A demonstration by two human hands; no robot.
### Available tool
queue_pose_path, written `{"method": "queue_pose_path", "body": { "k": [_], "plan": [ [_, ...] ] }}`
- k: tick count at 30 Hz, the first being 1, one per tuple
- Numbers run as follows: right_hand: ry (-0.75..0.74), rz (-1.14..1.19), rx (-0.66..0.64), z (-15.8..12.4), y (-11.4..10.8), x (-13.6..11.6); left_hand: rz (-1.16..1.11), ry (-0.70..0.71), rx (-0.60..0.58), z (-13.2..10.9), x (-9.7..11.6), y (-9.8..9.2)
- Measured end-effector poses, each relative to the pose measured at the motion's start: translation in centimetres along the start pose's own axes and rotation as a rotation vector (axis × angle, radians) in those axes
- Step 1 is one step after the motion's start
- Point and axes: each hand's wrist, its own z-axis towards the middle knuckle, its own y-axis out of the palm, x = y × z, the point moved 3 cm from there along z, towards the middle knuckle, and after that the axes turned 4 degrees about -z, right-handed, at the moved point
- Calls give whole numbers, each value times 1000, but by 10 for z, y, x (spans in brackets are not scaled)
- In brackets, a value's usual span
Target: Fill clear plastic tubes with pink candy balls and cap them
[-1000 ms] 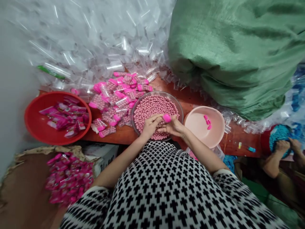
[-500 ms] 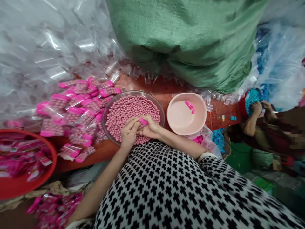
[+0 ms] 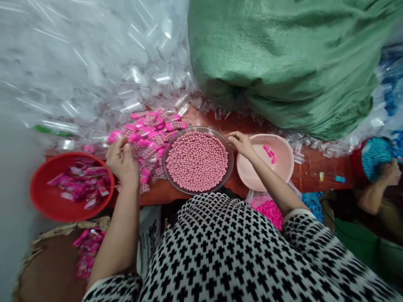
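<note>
A clear glass bowl [image 3: 227, 140] full of pink candy balls [image 3: 197, 161] stands on the red table in front of me. My left hand [image 3: 122, 161] is over the pile of filled tubes with pink caps [image 3: 147, 136] to the left of the bowl, fingers curled; what they hold is hidden. My right hand [image 3: 241, 142] hovers between the glass bowl and a pink plastic bowl [image 3: 256, 176] that holds a few pink caps [image 3: 270, 153]. Its fingers are bent in a pinch.
A red basin [image 3: 42, 197] of pink wrapped packets sits at the left. Clear empty tubes [image 3: 103, 79] are heaped behind; a big green sack [image 3: 283, 63] fills the back right. Another person's arm [image 3: 373, 191] works at blue pieces on the right.
Both hands have left the bowl of candy balls. My left hand moved left to the pile of filled tubes; my right hand moved right toward the pink bowl.
</note>
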Motion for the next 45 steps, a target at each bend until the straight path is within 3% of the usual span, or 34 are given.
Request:
{"method": "queue_pose_path", "body": {
  "k": [3,6,8,12,17,20,24,27,29,32,36,40,45],
  "plan": [
    [-50,-472,47,44,0,-9,158,151,75,3,-9,-4],
    [61,-729,6,81,17,-19,168,227,57,-14,0,4],
    [161,-809,27,103,33,-24,133,272,14,-29,15,12],
    [279,-835,95,139,59,-25,55,309,-192,-56,48,34],
    [291,-811,62,154,57,-9,-51,336,-332,-79,67,56],
    [117,-680,-29,138,40,-4,-135,313,-370,-87,71,62],
    [-322,-492,-49,85,20,-24,-173,245,-431,-96,74,64],
    [-513,-623,-226,37,34,-39,-164,166,-435,-105,74,63],
    [-525,-804,-378,12,58,-41,-165,111,-419,-112,71,59],
    [-496,-985,-507,-10,103,-37,-173,63,-389,-123,66,49],
    [-488,-834,-620,-20,148,-30,-147,15,-340,-133,51,29],
    [-376,-495,-527,-28,150,-23,-96,-24,-343,-139,35,26],
    [-256,198,-506,-47,130,-24,-155,-63,-495,-144,37,57]
  ]
}}
